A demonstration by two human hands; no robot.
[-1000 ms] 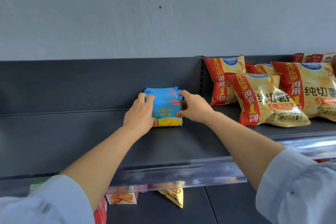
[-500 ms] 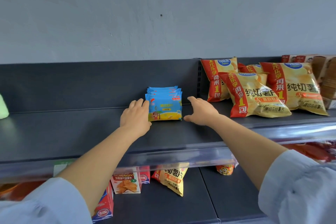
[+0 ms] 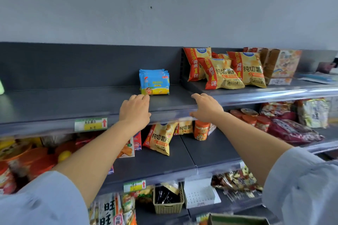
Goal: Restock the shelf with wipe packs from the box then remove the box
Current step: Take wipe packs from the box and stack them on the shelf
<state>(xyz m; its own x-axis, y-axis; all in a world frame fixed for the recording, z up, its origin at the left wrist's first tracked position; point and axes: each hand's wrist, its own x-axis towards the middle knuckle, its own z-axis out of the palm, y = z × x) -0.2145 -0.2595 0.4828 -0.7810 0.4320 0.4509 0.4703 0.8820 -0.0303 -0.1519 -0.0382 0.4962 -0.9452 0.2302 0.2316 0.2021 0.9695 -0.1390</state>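
Wipe packs point(image 3: 154, 82) stand upright in a file at the far side of the top shelf point(image 3: 73, 100), labels facing near, presumably for display; left hand point(image 3: 135, 110), fingers loosely together and empty, lies just near of them; right hand point(image 3: 206, 107), fingers relaxed, slightly apart and empty, lies to their right; the box cannot be identified with certainty.

Two hands point(image 3: 135, 109) point(image 3: 206, 109), one wipe-pack stack point(image 3: 154, 82), four top-shelf chip bags point(image 3: 222, 74)

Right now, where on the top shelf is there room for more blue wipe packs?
The top shelf is bare left of the wipe packs. A smaller gap lies between them and the chip bags. The left hand and right hand hover over the front strip. Farther right, bags and cartons crowd it.
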